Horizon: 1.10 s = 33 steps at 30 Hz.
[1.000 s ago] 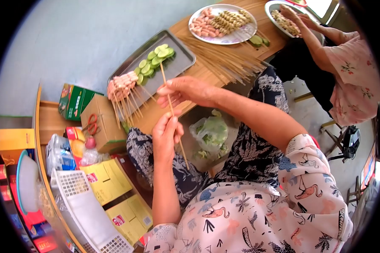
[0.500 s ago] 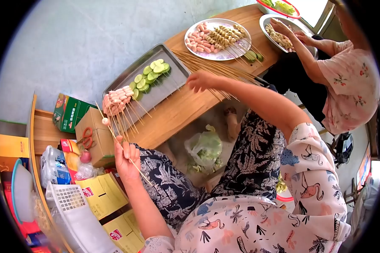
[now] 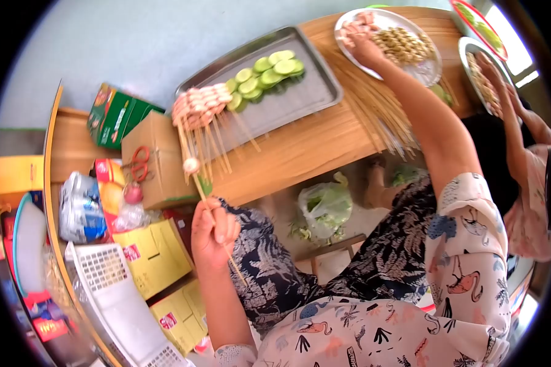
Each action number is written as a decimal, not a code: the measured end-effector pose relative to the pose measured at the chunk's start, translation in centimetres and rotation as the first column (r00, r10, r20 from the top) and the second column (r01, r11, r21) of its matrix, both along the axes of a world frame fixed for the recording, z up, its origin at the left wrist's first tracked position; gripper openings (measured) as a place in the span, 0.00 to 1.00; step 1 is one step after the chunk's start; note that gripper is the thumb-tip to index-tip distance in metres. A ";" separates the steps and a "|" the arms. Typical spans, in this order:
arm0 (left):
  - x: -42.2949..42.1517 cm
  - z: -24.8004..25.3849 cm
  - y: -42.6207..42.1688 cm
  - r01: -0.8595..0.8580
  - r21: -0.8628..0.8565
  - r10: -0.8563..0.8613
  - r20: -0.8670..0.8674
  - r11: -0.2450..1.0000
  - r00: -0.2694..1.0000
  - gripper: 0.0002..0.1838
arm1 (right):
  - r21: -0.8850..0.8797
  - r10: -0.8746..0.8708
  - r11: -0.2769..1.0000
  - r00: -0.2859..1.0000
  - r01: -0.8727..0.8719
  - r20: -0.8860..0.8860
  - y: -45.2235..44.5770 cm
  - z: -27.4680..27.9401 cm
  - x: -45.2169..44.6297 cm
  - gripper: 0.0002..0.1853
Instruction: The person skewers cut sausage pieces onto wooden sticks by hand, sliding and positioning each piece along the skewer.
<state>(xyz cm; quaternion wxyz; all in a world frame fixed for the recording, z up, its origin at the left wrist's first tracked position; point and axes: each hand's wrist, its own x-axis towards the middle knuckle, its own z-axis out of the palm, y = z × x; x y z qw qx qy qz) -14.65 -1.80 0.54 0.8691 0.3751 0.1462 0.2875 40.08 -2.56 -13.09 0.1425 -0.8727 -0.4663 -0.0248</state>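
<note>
My left hand (image 3: 213, 229) pinches a thin wooden skewer (image 3: 231, 258), held at a slant over my lap. A single pale pink piece (image 3: 191, 166), like a sausage seen end-on, is threaded near its upper tip. Far off, my right hand (image 3: 362, 52) is among the small pink sausages (image 3: 367, 20) on a white oval plate (image 3: 436, 74); its fingertips are blurred and partly hidden. Beside those sausages lie spiral-cut brownish skewered pieces (image 3: 404, 46). A metal tray (image 3: 315, 101) holds sliced green rounds (image 3: 266, 76) on skewers and a stack of sausage skewers (image 3: 199, 105).
Loose bamboo skewers (image 3: 376, 107) lie on the wooden table (image 3: 275, 165) between tray and plate. Another person's hands (image 3: 502, 85) work at a metal bowl (image 3: 465, 52). A cardboard box (image 3: 156, 159) with red scissors (image 3: 139, 162) stands at left. Below is a bag of greens (image 3: 326, 208).
My right hand has moved from above the tray's near right corner out to the sausages on the plate. The left hand still holds the skewer; the whole view has shifted.
</note>
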 end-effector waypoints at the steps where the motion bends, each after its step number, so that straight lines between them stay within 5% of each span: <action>1: 0.0 0.0 0.1 0.011 -0.001 -0.011 0.002 1.000 1.000 0.15 | 0.023 -0.015 1.000 1.000 0.015 0.000 1.4 -3.3 2.8 0.18; 2: -0.1 0.0 0.0 0.015 -0.003 -0.015 0.003 1.000 1.000 0.15 | 0.028 0.031 0.999 0.993 -0.034 0.111 1.1 -1.6 0.9 0.15; 4: -0.1 -0.1 0.1 0.038 -0.011 -0.038 0.014 0.999 0.999 0.15 | -0.116 -0.176 0.978 0.984 0.175 0.000 1.7 -2.2 1.4 0.13; 8: -0.2 -0.3 0.2 0.047 -0.010 -0.047 0.016 0.999 0.999 0.15 | 0.096 -0.297 0.947 0.948 0.308 -0.117 1.5 -5.2 2.8 0.11; 14: -0.3 -0.3 0.0 0.060 0.001 -0.060 -0.005 0.998 0.998 0.15 | 0.107 -0.227 0.961 0.950 0.254 -0.213 -0.4 -2.6 2.3 0.11; 15: -0.4 -0.2 -0.1 0.069 0.005 -0.069 0.005 0.998 0.998 0.15 | 0.077 -0.228 0.924 0.703 0.373 -0.674 -1.0 0.2 0.7 0.08; 16: -0.4 -0.1 -0.1 0.055 0.009 -0.055 -0.017 0.998 0.998 0.15 | 0.208 -0.020 0.848 0.421 0.488 -0.907 -1.1 0.2 0.7 0.07; 17: -0.3 -0.1 -0.1 0.044 0.013 -0.044 -0.036 0.999 0.998 0.14 | 0.275 0.261 0.731 0.116 0.624 -0.958 -1.2 0.0 0.5 0.06; 19: -0.2 0.0 -0.2 0.057 0.018 -0.057 -0.020 0.998 0.998 0.14 | 0.353 0.514 0.729 -0.129 0.587 -0.848 -1.7 0.6 0.5 0.07; 21: -0.2 -0.2 -0.2 0.021 0.030 -0.020 -0.045 0.999 0.999 0.15 | 0.366 0.624 0.666 -0.217 0.650 -0.751 -3.3 6.3 -5.4 0.08; 25: 0.3 0.1 -0.7 -0.001 0.075 0.006 -0.068 0.997 0.998 0.15 | 0.505 0.774 0.587 -0.255 0.633 -0.579 -5.6 12.9 -14.0 0.06; 27: 0.4 0.1 -1.2 0.010 0.100 -0.004 -0.060 0.995 0.998 0.15 | 0.659 0.823 0.567 -0.385 0.494 -0.418 -7.3 14.9 -17.4 0.03; 33: 0.6 0.1 -6.3 0.075 0.160 -0.036 -0.231 0.984 0.972 0.14 | 0.614 0.793 0.608 -0.416 0.504 -0.444 -10.2 16.3 -24.6 0.08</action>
